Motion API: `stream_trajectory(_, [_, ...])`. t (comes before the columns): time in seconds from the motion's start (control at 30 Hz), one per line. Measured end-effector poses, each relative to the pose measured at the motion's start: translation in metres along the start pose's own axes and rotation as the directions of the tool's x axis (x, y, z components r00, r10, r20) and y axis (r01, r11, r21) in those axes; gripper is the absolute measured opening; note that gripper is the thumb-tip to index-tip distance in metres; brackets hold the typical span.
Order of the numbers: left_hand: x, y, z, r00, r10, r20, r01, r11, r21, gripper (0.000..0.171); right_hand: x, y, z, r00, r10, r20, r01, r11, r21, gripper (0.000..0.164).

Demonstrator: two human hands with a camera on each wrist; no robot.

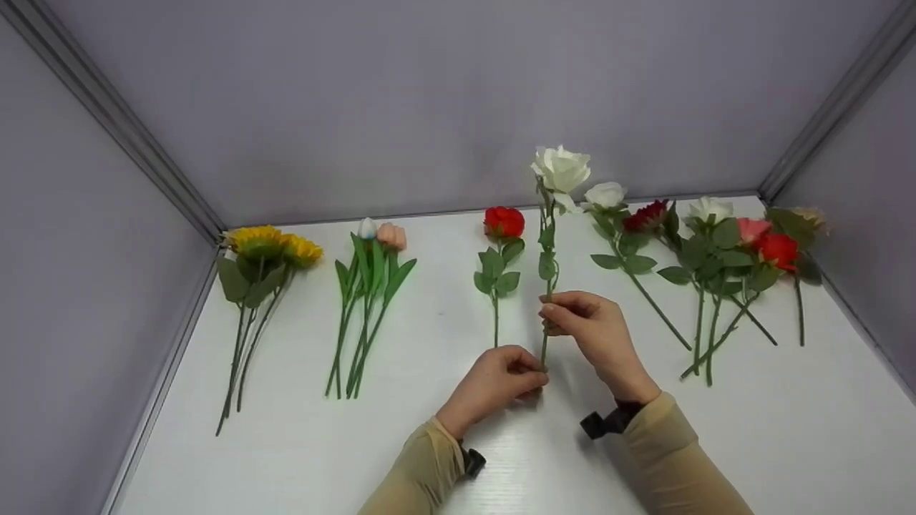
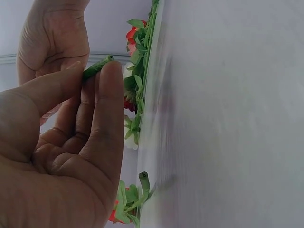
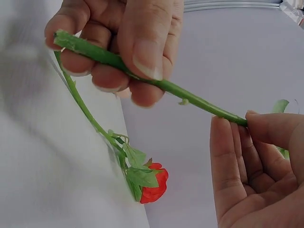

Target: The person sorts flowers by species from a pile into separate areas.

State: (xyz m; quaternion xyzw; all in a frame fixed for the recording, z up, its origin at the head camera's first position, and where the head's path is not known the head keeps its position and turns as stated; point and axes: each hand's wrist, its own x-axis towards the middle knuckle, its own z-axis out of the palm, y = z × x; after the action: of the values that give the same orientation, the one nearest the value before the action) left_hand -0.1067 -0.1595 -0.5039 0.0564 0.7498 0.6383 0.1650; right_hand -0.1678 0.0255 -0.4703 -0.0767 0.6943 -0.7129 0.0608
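A white rose (image 1: 562, 170) on a long green stem is held above the table, bloom toward the back wall. Lower down, near the cut end, my left hand (image 1: 495, 383) pinches the stem (image 2: 99, 67) between thumb and fingers. Higher on the same stem, the thumb and fingers of my right hand (image 1: 597, 336) pinch it below the leaves. In the right wrist view the green stem (image 3: 190, 96) runs slantwise through both hands. A red rose (image 1: 504, 223) with green leaves lies on the table just left of the held flower; my left hand covers its stem's lower end in the head view.
Yellow sunflowers (image 1: 257, 243) lie at the far left of the white table (image 1: 272, 465). Beside them are tulips (image 1: 391, 236). On the right are a white rose (image 1: 605, 195), a dark red flower (image 1: 647, 216) and several others, some stems crossing. Grey walls (image 1: 458, 107) enclose the table.
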Motion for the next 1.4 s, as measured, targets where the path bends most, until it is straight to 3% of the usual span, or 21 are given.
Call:
stream_trajectory(0.3, [-0.003, 0.002, 0.001, 1.000, 0.017, -0.018, -0.017, 0.999, 0.038, 0.007, 0.000, 0.004, 0.001, 1.000, 0.001, -0.010, 0.000, 1.000, 0.026, 0.030])
stream_trajectory(0.47, [-0.005, 0.005, 0.002, 0.999, 0.028, -0.041, -0.023, 0.993, 0.117, 0.012, 0.011, 0.006, -0.001, 0.999, 0.048, -0.011, -0.047, 0.999, 0.015, 0.034])
stream_trajectory(0.53, [-0.007, 0.007, 0.000, 0.998, 0.035, -0.057, -0.024, 0.982, 0.189, 0.019, 0.021, 0.007, -0.002, 0.996, 0.091, 0.000, -0.091, 0.996, -0.014, 0.035])
stream_trajectory(0.63, [-0.011, 0.010, -0.008, 0.993, 0.079, -0.085, -0.044, 0.934, 0.354, 0.029, 0.042, 0.008, -0.003, 0.986, 0.166, 0.022, -0.164, 0.983, -0.082, 0.034])
stream_trajectory(0.77, [-0.018, 0.011, -0.021, 0.982, 0.155, -0.106, -0.066, 0.810, 0.582, 0.035, 0.064, 0.015, -0.002, 0.965, 0.259, 0.036, -0.248, 0.952, -0.181, 0.028])
stream_trajectory(0.83, [-0.021, 0.009, -0.026, 0.981, 0.158, -0.108, -0.052, 0.762, 0.645, 0.039, 0.069, 0.020, -0.002, 0.955, 0.295, 0.040, -0.278, 0.932, -0.234, 0.025])
stream_trajectory(0.93, [-0.025, 0.006, -0.031, 0.985, 0.136, -0.107, -0.026, 0.727, 0.686, 0.045, 0.071, 0.028, 0.001, 0.944, 0.326, 0.045, -0.297, 0.904, -0.306, 0.023])
stream_trajectory(1.1, [-0.025, 0.003, -0.032, 0.993, 0.073, -0.091, 0.009, 0.729, 0.685, 0.049, 0.072, 0.037, 0.010, 0.941, 0.335, 0.046, -0.296, 0.881, -0.369, 0.020])
stream_trajectory(1.4, [-0.025, 0.004, -0.031, 0.996, 0.068, -0.066, -0.005, 0.729, 0.684, 0.048, 0.071, 0.038, 0.024, 0.955, 0.291, 0.061, -0.233, 0.858, -0.457, 0.015])
